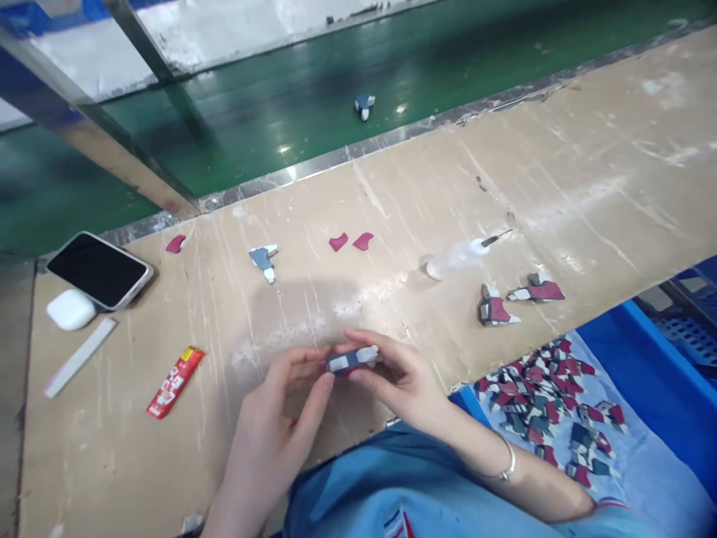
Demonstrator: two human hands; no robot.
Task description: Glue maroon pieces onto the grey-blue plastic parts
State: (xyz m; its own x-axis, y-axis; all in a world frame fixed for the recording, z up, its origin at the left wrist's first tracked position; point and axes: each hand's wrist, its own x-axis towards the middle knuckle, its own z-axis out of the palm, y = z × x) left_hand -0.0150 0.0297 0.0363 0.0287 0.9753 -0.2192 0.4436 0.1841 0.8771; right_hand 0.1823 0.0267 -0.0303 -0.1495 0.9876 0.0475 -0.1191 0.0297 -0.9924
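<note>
Between my two hands, just above the near part of the worktable, is a small dark blue and white plastic part [350, 360] with a bit of red along its lower edge. The fingers of my left hand [283, 411] pinch its left end. My right hand [400, 377] grips the right end between thumb and fingers. Beyond them lie two loose red pieces [351, 240] and a blue-grey and white part [264, 261]. To the right, two similar parts with red faces [496, 306] rest near a white squeeze bottle with a needle tip [456, 259], which lies on its side.
A blue bin [644, 359] at lower right holds many similar parts [538, 388]. At left are a phone [101, 270], a white case [71, 309], a pale strip [80, 357] and a red wrapper [175, 382]. A green conveyor belt [291, 112] runs behind the table [420, 194].
</note>
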